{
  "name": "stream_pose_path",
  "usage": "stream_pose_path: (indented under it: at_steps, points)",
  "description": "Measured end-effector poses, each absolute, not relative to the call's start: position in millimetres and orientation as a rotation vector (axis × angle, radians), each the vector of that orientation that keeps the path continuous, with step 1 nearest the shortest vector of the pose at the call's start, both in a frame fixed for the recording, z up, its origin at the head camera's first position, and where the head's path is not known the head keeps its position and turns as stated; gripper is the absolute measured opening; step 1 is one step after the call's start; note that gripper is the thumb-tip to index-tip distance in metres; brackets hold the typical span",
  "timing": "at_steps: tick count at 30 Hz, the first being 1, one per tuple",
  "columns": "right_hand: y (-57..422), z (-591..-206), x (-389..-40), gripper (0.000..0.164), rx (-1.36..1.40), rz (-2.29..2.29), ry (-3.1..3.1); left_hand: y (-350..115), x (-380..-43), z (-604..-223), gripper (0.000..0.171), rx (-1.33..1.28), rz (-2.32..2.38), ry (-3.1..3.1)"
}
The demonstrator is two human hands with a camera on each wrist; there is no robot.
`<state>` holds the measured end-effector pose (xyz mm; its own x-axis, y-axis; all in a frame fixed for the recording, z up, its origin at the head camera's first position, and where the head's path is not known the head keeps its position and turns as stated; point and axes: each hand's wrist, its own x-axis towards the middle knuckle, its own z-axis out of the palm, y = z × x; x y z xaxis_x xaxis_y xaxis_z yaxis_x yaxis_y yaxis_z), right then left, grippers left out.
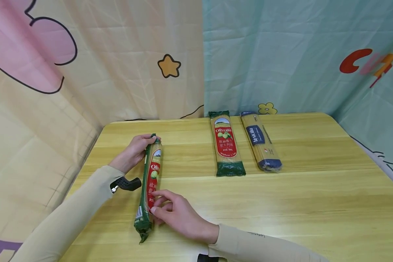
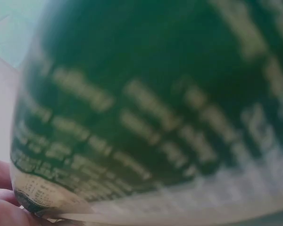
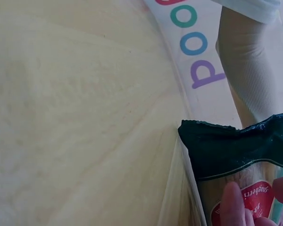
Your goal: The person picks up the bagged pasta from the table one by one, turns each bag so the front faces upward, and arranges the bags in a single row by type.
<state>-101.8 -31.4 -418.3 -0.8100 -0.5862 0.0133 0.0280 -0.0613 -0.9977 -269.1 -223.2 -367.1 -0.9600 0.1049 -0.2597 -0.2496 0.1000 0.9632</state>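
Note:
A green-ended spaghetti packet (image 1: 153,182) with a red Olivoilà label stands turned partly onto its side at the left of the table. My left hand (image 1: 139,148) grips its far, green end. Close to the near end, my right hand (image 1: 180,214) touches the label side with loosely bent fingers. In the right wrist view, a fingertip (image 3: 232,205) lies over the red label of the packet (image 3: 236,150). The packet's green printed back (image 2: 132,94) fills the left wrist view, blurred, with fingers (image 2: 4,207) at its lower left corner.
A second Olivoilà spaghetti packet (image 1: 227,145) lies flat at the back middle of the wooden table (image 1: 298,203). Right of it lies a blue-banded la Sicilia pasta packet (image 1: 261,142). Printed curtains (image 1: 134,72) hang behind the table and at both sides.

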Motion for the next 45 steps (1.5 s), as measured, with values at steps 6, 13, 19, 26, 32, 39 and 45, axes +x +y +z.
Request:
stream_pose_path:
  at_steps: [6, 13, 19, 26, 32, 39, 45]
  points:
    - [-31, -421, -104, 0.042, -0.592, -1.895, 1.888, -227, -271, -366, 0.043, -0.159, 1.955, 2.085]
    - [-30, -422, -104, 0.047, -0.611, -1.872, 1.906, -234, -267, -366, 0.047, -0.156, 1.778, 2.234]
    - [-30, -423, -104, 0.047, -0.603, -1.886, 1.891, -231, -264, -367, 0.045, -0.161, 1.598, 2.45]
    - [-33, -427, -103, 0.052, -0.53, -1.908, 1.824, -226, -264, -369, 0.041, -0.205, 1.662, 2.43]
    - [-34, -427, -105, 0.057, -0.464, -1.9, 1.806, -222, -264, -367, 0.042, -0.271, 1.712, 2.407]
    - [-31, -423, -105, 0.059, -0.419, -1.82, 1.88, -221, -263, -366, 0.046, -0.335, 1.725, 2.393]
    - [-33, -423, -106, 0.059, -0.434, -1.803, 1.943, -223, -263, -368, 0.049, -0.37, 1.788, 2.334]
